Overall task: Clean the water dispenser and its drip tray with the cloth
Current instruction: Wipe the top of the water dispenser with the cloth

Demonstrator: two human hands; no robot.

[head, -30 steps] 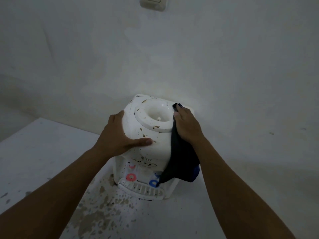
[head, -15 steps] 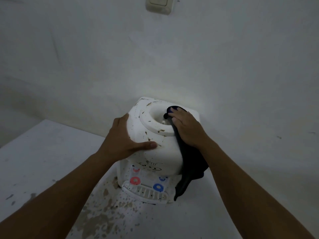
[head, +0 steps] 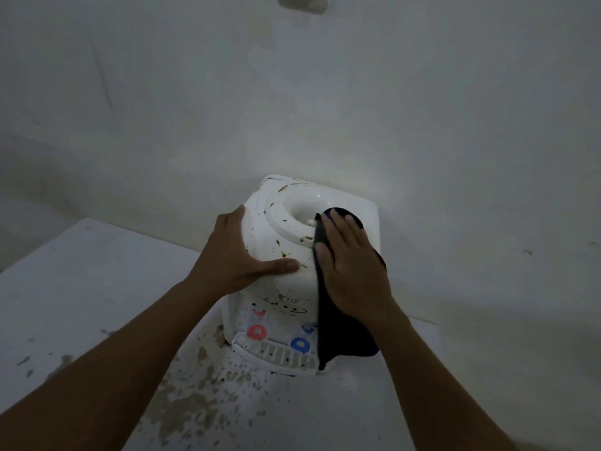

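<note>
Dim counter (head: 81,288): flat right hand (head: 353,271) presses cloth (head: 341,333), hiding dispenser's (head: 276,242) side; left hand (head: 234,255) braces

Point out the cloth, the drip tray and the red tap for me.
cloth (head: 341,333): head view, on the dark fold hanging below the right hand.
drip tray (head: 276,354): head view, on its slotted grille at the dispenser's foot.
red tap (head: 257,332): head view, on the red ring left of the blue one.
</note>
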